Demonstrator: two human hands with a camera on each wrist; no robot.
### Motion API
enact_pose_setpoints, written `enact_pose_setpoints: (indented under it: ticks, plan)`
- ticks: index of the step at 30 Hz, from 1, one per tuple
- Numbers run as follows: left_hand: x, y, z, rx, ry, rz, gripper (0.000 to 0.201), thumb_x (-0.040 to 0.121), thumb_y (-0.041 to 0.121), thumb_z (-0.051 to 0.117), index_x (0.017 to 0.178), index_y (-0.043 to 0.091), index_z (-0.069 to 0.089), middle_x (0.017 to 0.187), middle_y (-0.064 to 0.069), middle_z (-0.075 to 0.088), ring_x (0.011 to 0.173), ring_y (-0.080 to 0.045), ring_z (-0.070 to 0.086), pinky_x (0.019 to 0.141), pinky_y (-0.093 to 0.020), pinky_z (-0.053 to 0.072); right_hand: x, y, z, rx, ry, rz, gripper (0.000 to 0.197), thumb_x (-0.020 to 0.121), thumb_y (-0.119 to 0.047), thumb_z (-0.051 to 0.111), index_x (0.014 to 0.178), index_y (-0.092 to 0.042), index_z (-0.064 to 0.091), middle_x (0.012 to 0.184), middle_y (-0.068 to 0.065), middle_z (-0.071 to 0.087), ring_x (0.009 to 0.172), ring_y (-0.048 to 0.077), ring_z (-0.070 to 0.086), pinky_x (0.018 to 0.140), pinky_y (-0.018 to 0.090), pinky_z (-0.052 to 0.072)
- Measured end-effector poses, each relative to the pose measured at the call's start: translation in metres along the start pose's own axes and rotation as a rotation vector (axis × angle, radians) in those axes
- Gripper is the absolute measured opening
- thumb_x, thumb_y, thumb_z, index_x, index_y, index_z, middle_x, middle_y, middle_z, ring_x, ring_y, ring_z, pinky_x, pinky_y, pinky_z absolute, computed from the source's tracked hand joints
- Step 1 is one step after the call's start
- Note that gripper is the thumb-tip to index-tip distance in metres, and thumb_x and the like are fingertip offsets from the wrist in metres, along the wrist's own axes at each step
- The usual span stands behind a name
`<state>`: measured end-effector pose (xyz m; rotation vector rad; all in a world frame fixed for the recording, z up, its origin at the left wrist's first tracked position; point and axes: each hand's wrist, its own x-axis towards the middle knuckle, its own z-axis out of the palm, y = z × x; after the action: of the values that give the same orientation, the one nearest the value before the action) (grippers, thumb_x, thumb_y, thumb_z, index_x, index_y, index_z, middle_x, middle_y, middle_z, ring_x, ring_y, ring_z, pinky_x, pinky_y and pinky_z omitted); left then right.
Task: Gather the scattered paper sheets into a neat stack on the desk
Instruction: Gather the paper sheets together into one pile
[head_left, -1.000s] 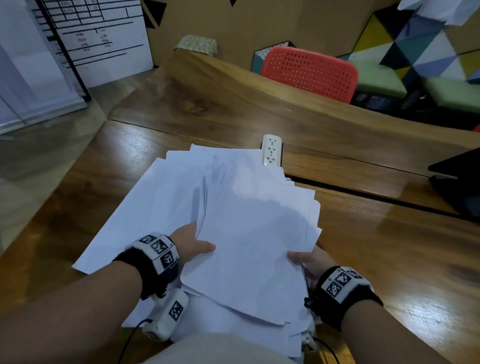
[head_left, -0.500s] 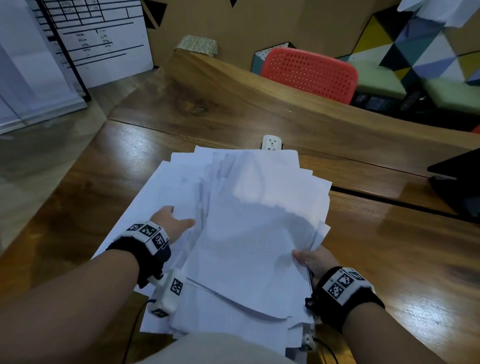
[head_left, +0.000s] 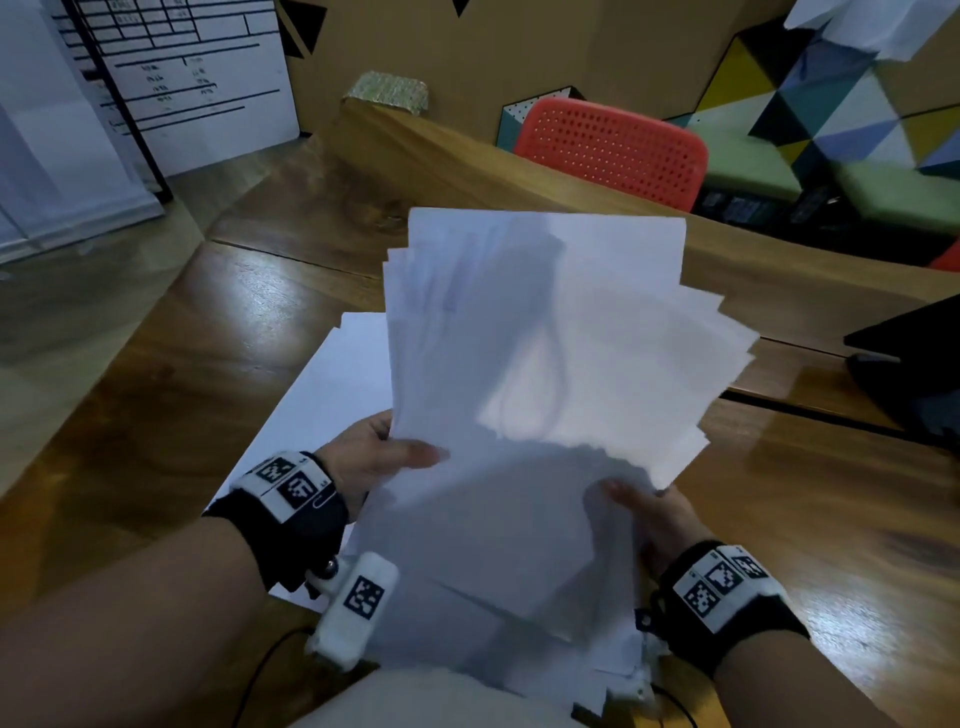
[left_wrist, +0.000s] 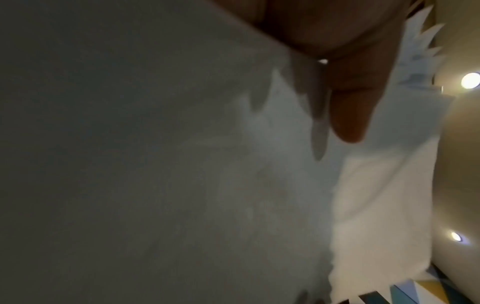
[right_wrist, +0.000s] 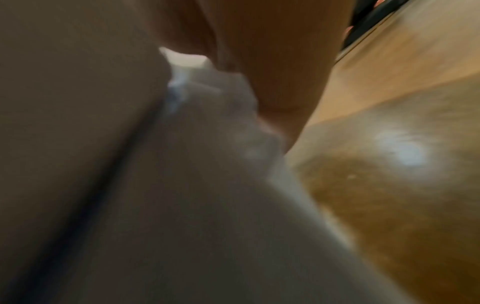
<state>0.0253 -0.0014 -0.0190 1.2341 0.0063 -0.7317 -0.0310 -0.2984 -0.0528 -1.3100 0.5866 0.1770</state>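
A loose bundle of white paper sheets (head_left: 545, 353) is tilted up off the wooden desk (head_left: 831, 519), its edges fanned and uneven. My left hand (head_left: 374, 457) grips the bundle's left edge, thumb on top. My right hand (head_left: 649, 514) holds the lower right edge, thumb on the front. At least one more sheet (head_left: 332, 405) lies flat on the desk under my left hand. The left wrist view shows the paper (left_wrist: 182, 164) close up beside a finger (left_wrist: 350, 115). In the blurred right wrist view, paper edges (right_wrist: 207, 127) sit against my fingers (right_wrist: 280, 61).
A red perforated chair back (head_left: 613, 150) stands behind the desk's far side. A dark laptop-like object (head_left: 914, 364) sits at the right edge. A whiteboard (head_left: 182, 78) leans at the back left, beside cardboard boxes (head_left: 519, 47).
The bundle rose from lying flat on the desk to a tilted, lifted position and now hides the power strip. My left hand let go, then took hold of the left edge again.
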Motion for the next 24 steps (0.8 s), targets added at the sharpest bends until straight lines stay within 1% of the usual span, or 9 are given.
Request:
enact_pose_setpoints:
  ticks: [2, 4, 7, 10, 13, 15, 17, 20, 24]
  plan:
    - [0.002, 0.005, 0.006, 0.027, -0.045, -0.036, 0.066, 0.018, 0.035, 0.093, 0.081, 0.017, 0.078, 0.082, -0.003, 0.077, 0.075, -0.022, 0.072, 0.065, -0.031, 0.057, -0.002, -0.004, 0.009, -0.019, -0.054, 0.043, 0.077, 0.024, -0.026, 0.094, 0.091, 0.002, 0.067, 0.076, 0.014, 0.075, 0.066, 0.029, 0.072, 0.057, 0.035, 0.058]
    - [0.007, 0.007, 0.012, 0.175, -0.032, -0.049, 0.07, 0.022, 0.042, 0.091, 0.086, 0.019, 0.076, 0.087, 0.0, 0.077, 0.081, -0.016, 0.072, 0.072, -0.03, 0.056, 0.0, -0.004, 0.017, -0.093, -0.021, 0.075, 0.077, 0.024, -0.027, 0.095, 0.089, 0.005, 0.069, 0.085, 0.02, 0.074, 0.077, 0.035, 0.071, 0.072, 0.045, 0.059]
    - [0.016, 0.006, 0.007, 0.634, 0.231, -0.073, 0.078, 0.051, 0.057, 0.076, 0.116, 0.017, 0.06, 0.12, -0.006, 0.066, 0.108, -0.024, 0.062, 0.099, -0.042, 0.046, 0.002, -0.003, 0.021, -0.183, 0.101, 0.105, 0.044, 0.066, -0.007, 0.081, 0.102, 0.012, 0.064, 0.102, 0.026, 0.068, 0.093, 0.041, 0.066, 0.091, 0.051, 0.051]
    - [0.015, 0.007, -0.023, 1.094, 0.76, -0.248, 0.086, 0.072, 0.055, 0.065, 0.137, 0.008, 0.035, 0.143, -0.015, 0.041, 0.13, -0.033, 0.041, 0.107, -0.044, 0.035, 0.003, 0.001, 0.01, -0.242, 0.168, 0.136, 0.029, 0.077, -0.004, 0.072, 0.101, 0.01, 0.063, 0.092, 0.019, 0.068, 0.082, 0.034, 0.066, 0.076, 0.042, 0.055]
    - [0.004, 0.008, -0.055, 1.099, 0.962, -0.507, 0.079, 0.068, 0.042, 0.071, 0.129, 0.005, 0.037, 0.134, -0.018, 0.041, 0.121, -0.038, 0.044, 0.097, -0.045, 0.04, 0.004, 0.006, -0.002, -0.216, 0.183, 0.189, 0.014, 0.08, -0.002, 0.069, 0.09, 0.004, 0.062, 0.081, 0.012, 0.065, 0.07, 0.026, 0.062, 0.049, 0.027, 0.054]
    - [-0.001, 0.01, -0.068, 1.074, 0.917, -0.553, 0.047, 0.067, 0.03, 0.071, 0.099, 0.002, 0.051, 0.11, -0.02, 0.055, 0.092, -0.036, 0.057, 0.084, -0.041, 0.046, 0.005, 0.01, -0.005, -0.187, 0.187, 0.213, 0.012, 0.079, -0.001, 0.069, 0.089, 0.004, 0.062, 0.082, 0.014, 0.066, 0.072, 0.028, 0.063, 0.052, 0.028, 0.056]
    - [-0.002, 0.013, -0.075, 1.103, 0.808, -0.502, 0.023, 0.071, 0.022, 0.067, 0.072, 0.007, 0.05, 0.086, -0.014, 0.057, 0.072, -0.029, 0.053, 0.073, -0.035, 0.045, 0.006, 0.014, -0.005, -0.166, 0.193, 0.223, 0.024, 0.077, -0.001, 0.071, 0.098, 0.008, 0.063, 0.089, 0.019, 0.068, 0.081, 0.034, 0.066, 0.074, 0.041, 0.057]
    - [0.0, 0.022, -0.069, 1.148, 0.629, -0.301, 0.009, 0.084, 0.02, 0.058, 0.078, 0.015, 0.053, 0.077, -0.006, 0.056, 0.078, -0.026, 0.051, 0.069, -0.028, 0.037, 0.004, 0.015, -0.005, -0.12, 0.182, 0.226, 0.034, 0.074, 0.001, 0.072, 0.104, 0.013, 0.062, 0.099, 0.025, 0.068, 0.092, 0.041, 0.065, 0.092, 0.052, 0.05]
    - [0.004, 0.044, -0.057, 1.174, 0.475, -0.102, 0.011, 0.088, 0.017, 0.054, 0.082, 0.014, 0.063, 0.074, -0.003, 0.058, 0.076, -0.021, 0.054, 0.055, -0.023, 0.037, 0.002, 0.002, -0.014, -0.05, 0.105, 0.21, 0.023, 0.065, -0.003, 0.071, 0.083, 0.01, 0.069, 0.076, 0.024, 0.072, 0.063, 0.037, 0.07, 0.061, 0.043, 0.059]
